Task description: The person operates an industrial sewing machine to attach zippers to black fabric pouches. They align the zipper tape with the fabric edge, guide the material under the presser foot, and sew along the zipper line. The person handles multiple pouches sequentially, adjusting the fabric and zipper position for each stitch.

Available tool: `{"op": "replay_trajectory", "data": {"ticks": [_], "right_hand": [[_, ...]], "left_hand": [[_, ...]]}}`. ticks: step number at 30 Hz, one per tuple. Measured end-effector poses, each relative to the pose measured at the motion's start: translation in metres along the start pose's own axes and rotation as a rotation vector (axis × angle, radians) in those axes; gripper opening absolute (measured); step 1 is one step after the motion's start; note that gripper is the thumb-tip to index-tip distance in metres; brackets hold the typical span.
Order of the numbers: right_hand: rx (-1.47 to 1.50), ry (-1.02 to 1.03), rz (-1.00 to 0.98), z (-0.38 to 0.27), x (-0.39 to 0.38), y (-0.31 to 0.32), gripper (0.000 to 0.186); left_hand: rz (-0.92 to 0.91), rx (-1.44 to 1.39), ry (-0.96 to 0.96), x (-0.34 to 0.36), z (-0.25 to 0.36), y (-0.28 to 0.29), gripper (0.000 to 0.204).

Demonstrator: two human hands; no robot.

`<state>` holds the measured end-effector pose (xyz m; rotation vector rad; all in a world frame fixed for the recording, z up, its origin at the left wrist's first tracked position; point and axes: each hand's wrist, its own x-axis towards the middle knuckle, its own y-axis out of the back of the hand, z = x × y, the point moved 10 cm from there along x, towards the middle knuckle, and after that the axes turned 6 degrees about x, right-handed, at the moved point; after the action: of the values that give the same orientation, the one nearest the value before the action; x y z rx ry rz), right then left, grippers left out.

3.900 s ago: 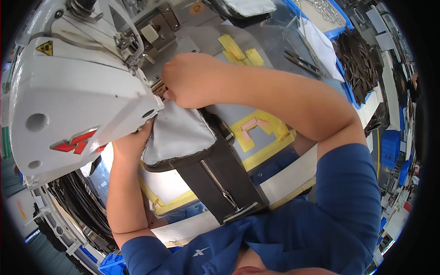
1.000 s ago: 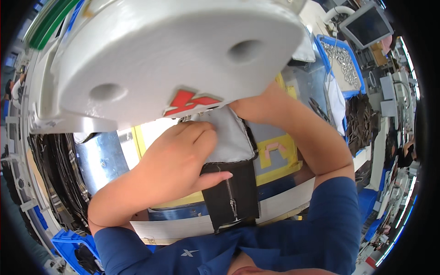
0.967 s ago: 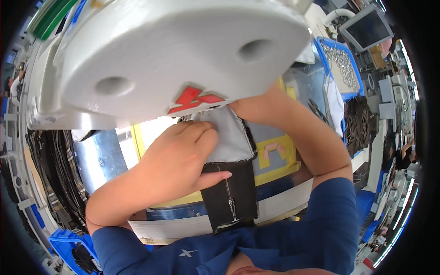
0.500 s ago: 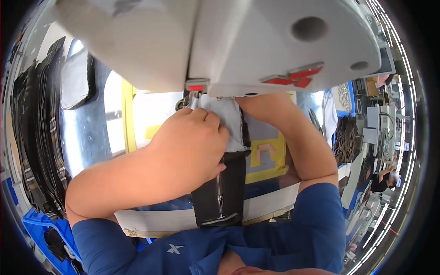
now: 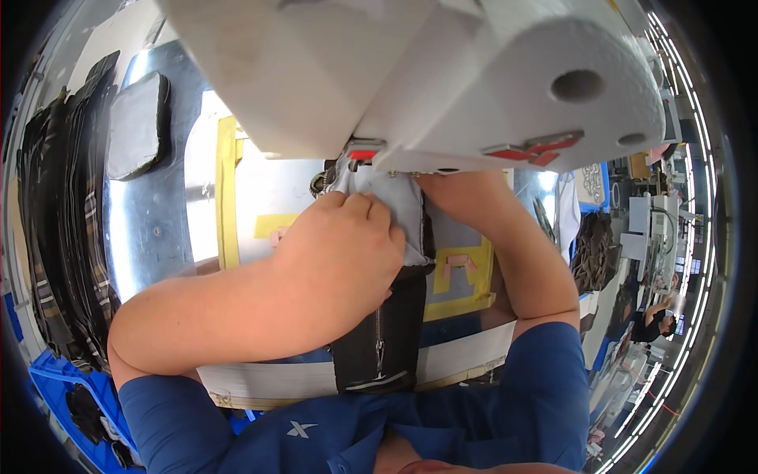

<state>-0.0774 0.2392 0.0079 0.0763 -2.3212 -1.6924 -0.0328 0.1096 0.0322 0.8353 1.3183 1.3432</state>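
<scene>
"Can you read any words or numbers?"

"None. The white machine [image 5: 442,87] bears an angular red emblem [image 5: 554,143] with silver edges."

"Any other mark?"

"Yes, a pale one [image 5: 301,429] of crossing strokes, on the blue shirt [image 5: 257,434], left chest."

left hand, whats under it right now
The left hand lies over the light grey lining of a black zippered piece; lining shows above the hand and to its right. Whatever is directly beneath the hand is covered and cannot be seen.

Two hands [image 5: 343,246], one black zippered piece [image 5: 401,324] and one sewing machine [image 5: 442,87] show.
</scene>
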Motion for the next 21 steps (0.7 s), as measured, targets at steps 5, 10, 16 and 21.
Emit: {"op": "replay_trajectory", "data": {"ticks": [5, 10, 16, 21], "right_hand": [[0.006, 0.107, 0.120, -0.012, 0.003, 0.011, 0.012], [0.067, 0.054, 0.096, -0.006, 0.006, 0.006, 0.014], [0.173, -0.072, 0.026, -0.001, 0.009, 0.003, 0.020], [0.194, -0.165, 0.006, 0.006, 0.000, -0.010, 0.025]], "left_hand": [[0.020, 0.012, 0.006, -0.002, 0.002, 0.001, 0.061], [0.062, 0.057, 0.001, -0.002, 0.003, 0.000, 0.061], [0.019, 0.028, -0.002, -0.004, 0.003, 0.001, 0.062], [0.009, 0.063, -0.008, -0.010, 0.003, -0.001, 0.063]]}}
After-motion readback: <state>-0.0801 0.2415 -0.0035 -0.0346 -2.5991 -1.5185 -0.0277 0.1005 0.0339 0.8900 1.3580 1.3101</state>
